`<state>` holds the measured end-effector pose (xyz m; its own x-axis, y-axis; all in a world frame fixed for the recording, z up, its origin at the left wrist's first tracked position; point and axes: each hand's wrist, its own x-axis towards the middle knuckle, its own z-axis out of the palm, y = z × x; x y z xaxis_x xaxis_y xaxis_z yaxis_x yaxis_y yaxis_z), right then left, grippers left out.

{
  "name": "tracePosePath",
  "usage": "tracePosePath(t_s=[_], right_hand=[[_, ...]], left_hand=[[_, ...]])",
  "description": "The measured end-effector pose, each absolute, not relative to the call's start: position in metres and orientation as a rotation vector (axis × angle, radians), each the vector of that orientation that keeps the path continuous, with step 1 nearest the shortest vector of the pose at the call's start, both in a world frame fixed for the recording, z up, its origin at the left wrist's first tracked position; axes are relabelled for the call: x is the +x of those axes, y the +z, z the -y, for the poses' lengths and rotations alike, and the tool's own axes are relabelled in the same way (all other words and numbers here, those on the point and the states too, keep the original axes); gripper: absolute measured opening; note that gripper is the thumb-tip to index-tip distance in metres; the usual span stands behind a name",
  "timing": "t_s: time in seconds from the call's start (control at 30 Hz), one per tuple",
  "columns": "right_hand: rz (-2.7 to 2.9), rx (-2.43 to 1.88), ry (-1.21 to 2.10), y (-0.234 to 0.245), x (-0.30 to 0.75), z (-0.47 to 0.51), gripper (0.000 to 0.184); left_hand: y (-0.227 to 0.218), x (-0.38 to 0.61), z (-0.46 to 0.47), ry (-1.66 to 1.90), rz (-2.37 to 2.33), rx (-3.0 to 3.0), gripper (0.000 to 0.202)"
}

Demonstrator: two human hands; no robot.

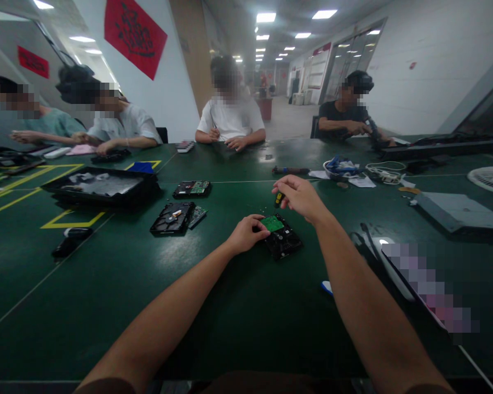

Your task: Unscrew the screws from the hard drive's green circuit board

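A black hard drive (282, 241) lies on the dark green table (213, 306) with a green circuit board (272, 222) on top. My left hand (246, 233) is closed on the drive's left edge, its fingers touching the board. My right hand (299, 196) hovers just above and behind the drive, fingers closed round a small yellow-and-black screwdriver (278, 199) that points down at the board.
Two more opened hard drives (172, 217) (191, 189) lie to the left, beside a black tray (101, 186). Several seated people work along the far edge. A bowl with blue items (339, 167), cables (384, 173), a grey panel (460, 210) and a tablet (419, 284) sit on the right.
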<state>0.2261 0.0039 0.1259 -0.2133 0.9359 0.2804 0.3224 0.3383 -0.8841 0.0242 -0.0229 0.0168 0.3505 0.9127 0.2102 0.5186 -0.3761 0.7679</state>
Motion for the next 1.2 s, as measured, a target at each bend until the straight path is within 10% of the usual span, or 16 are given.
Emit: tracePosePath(t_s=[1.2], right_hand=[[1.749,-1.118,0.731,0.1207,0.2248,-0.0072,0.020]], left_hand=[[0.0146,0.0241,0.0221,0.855,-1.245,2.024,0.009]])
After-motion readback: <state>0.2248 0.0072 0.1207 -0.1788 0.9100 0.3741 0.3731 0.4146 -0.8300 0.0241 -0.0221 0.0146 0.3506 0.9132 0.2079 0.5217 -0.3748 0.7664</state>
